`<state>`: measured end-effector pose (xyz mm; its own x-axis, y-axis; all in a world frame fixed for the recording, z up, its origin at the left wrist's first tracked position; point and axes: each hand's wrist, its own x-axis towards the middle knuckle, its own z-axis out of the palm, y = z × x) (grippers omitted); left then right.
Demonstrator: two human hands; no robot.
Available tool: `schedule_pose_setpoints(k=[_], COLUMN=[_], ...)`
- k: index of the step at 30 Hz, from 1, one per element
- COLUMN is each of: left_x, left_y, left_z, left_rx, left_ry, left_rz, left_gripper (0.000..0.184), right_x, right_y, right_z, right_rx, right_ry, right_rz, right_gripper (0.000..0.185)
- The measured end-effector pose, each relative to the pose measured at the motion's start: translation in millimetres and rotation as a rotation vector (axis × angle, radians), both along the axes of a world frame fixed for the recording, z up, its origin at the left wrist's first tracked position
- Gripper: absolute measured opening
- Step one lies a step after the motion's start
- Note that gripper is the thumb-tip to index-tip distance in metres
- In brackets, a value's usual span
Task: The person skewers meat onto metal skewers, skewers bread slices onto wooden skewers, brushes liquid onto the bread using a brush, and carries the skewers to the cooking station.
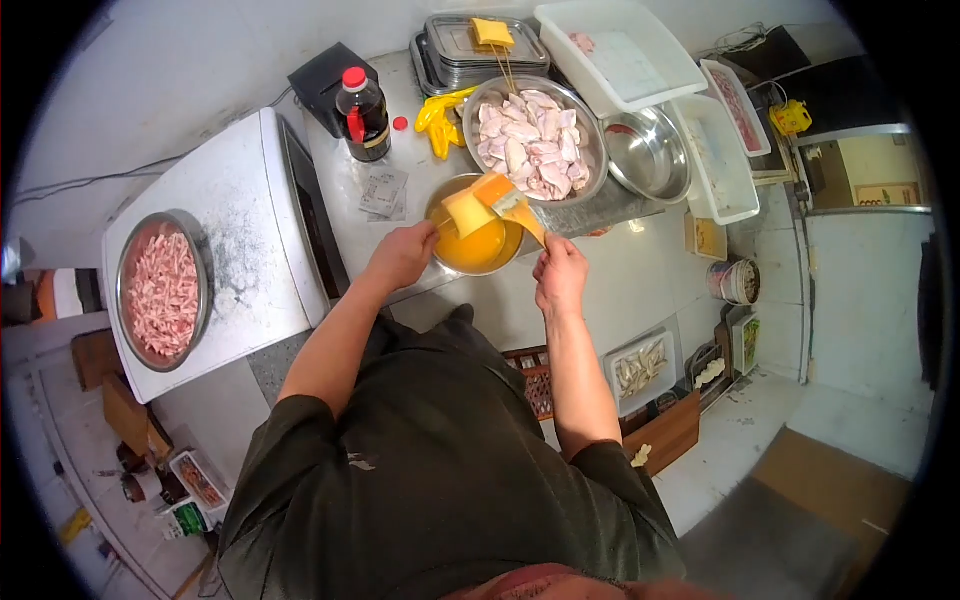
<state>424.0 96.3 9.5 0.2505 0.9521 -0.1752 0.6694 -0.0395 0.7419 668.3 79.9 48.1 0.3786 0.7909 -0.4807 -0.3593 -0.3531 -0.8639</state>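
A metal bowl (473, 252) of orange-yellow liquid stands near the counter's front edge. Over it, my left hand (404, 256) is closed at the near end of a yellow, square-looking piece (468, 213), probably by a thin stick mostly hidden by the fingers. My right hand (561, 270) grips the handle of a flat brush (512, 204), whose orange-coated bristles touch or overlap the piece. Just behind, a large metal bowl (597, 160) holds raw chicken pieces (530, 140). Another yellow piece on sticks (493, 34) lies on stacked metal trays (450, 40).
A dark bottle with a red cap (363, 115), yellow gloves (440, 122) and paper slips (383, 190) lie behind the liquid. White bins (625, 60) and an empty metal bowl (650, 155) stand back right. On the left, a white appliance (235, 170) bears a bowl of meat strips (165, 290).
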Motion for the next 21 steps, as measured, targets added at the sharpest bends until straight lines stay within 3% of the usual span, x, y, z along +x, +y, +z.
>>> schedule_pose_setpoints(k=[6,13,21], left_x=[-6,2,-13], left_y=[3,0,6], left_z=[-9,-4,-5], left_rx=[0.016,0.003,0.012], left_ry=[-0.027,-0.014,-0.033], left_rz=[0.018,-0.016,0.036], left_gripper=[0.022,0.021,0.020], right_x=[8,1,27], right_y=[-12,1,-26], right_z=[-23,2,-28], right_rx=[-0.088,0.023,-0.089], right_ry=[-0.061,-0.004,-0.113], right_rz=[0.033,0.009,0.033], right_gripper=[0.021,0.020,0.017])
